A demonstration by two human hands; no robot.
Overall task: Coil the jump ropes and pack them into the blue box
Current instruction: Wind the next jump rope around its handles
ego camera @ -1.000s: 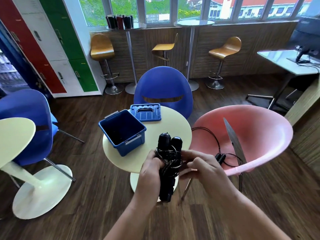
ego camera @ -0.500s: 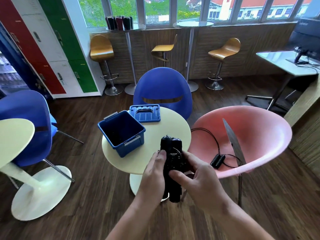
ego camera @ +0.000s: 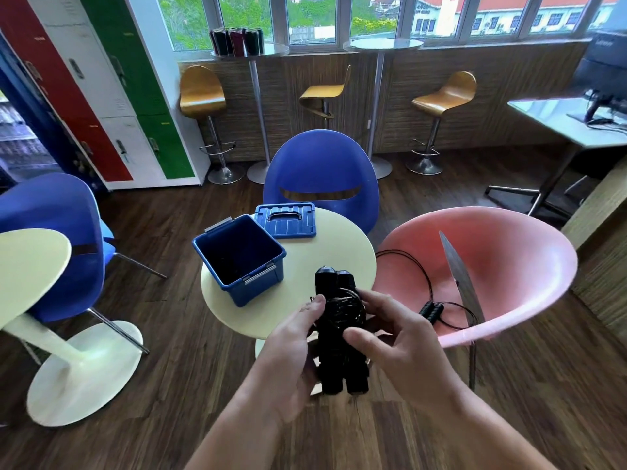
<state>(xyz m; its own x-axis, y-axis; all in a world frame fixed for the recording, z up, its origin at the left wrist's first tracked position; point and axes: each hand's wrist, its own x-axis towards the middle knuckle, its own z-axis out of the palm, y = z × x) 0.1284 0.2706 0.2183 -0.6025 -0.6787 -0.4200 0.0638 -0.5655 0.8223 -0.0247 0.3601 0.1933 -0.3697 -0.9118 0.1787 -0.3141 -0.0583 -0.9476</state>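
Rope bundle [ego camera: 334, 351] between both hands [ego camera: 288, 364] [ego camera: 400, 347]

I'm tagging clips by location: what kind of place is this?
Likely an office break room or lounge: bar stools at high tables by the windows, coloured lockers, and a desk with a monitor.

One wide-angle view from the head, facing forward and down, left hand [ego camera: 288, 354] and right hand [ego camera: 403, 344] close at lower centre, table [ego camera: 339, 252] just beyond, windows [ego camera: 312, 18] far off along the top edge
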